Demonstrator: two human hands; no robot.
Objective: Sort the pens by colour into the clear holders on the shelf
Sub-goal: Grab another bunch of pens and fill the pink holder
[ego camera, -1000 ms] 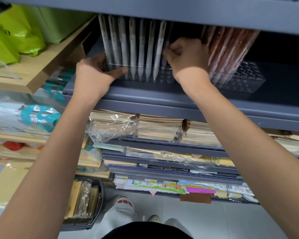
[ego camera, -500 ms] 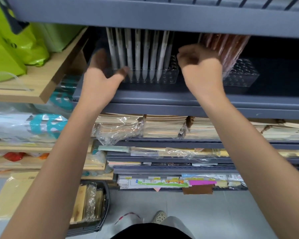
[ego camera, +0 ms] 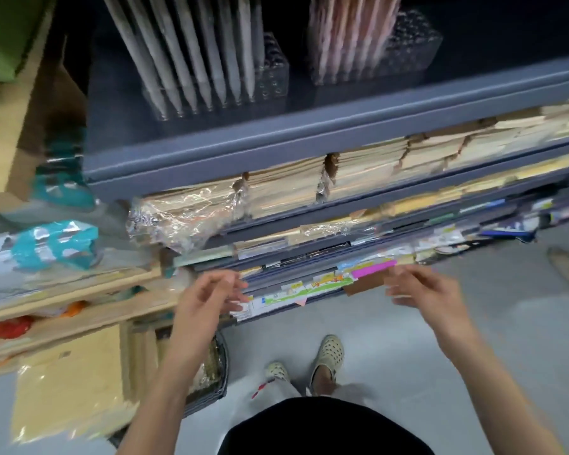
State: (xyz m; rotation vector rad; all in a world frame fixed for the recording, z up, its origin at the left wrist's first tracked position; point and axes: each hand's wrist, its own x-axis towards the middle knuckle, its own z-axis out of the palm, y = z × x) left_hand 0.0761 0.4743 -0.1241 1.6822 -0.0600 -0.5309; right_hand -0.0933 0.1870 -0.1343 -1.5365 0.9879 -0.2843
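On the grey shelf (ego camera: 309,126) stand two clear holders. The left holder (ego camera: 273,77) carries a row of several pale grey pens (ego camera: 194,54), upright and leaning. The right holder (ego camera: 414,44) carries a bunch of pinkish pens (ego camera: 349,34). Both my hands are far below the shelf, in front of the lowest trays. My left hand (ego camera: 211,300) hangs with loosely curled fingers and holds nothing. My right hand (ego camera: 421,287) is likewise relaxed and empty. The picture is blurred by motion.
Below the pen shelf lie stacked paper packs in plastic wrap (ego camera: 191,211) and trays of stickers and labels (ego camera: 309,287). A wooden shelf unit (ego camera: 79,310) with teal packets stands at the left. A dark basket (ego camera: 217,372) sits on the floor by my feet (ego camera: 326,359).
Both hands have dropped from the pen holders on the shelf down to the level of the lowest trays. The camera has tilted downward.
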